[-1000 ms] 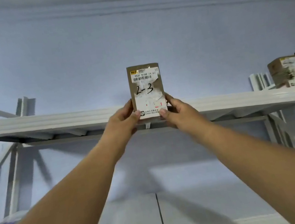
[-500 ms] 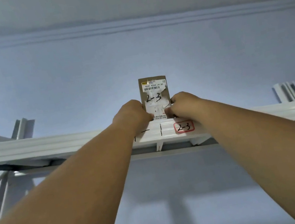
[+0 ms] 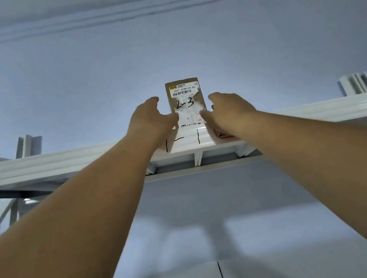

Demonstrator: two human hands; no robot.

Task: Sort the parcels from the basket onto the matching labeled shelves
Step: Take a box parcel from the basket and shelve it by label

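On the top shelf [image 3: 59, 159], a small cardboard parcel [image 3: 186, 104] marked "2-3" stands upright at the front edge. Left hand [image 3: 149, 117] and right hand [image 3: 228, 107] flank its lower half, thumbs touching its face; whether either grip has hold of it cannot be told. Probably light and stiff, it tips easily; hold both narrow sides low.

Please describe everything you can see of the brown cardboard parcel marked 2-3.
The flat brown cardboard parcel stands upright on the white metal shelf, facing the camera. A torn white label with a barcode and handwritten "2-3" covers most of its front. The left hand and right hand flank its lower edges, thumbs touching the front.
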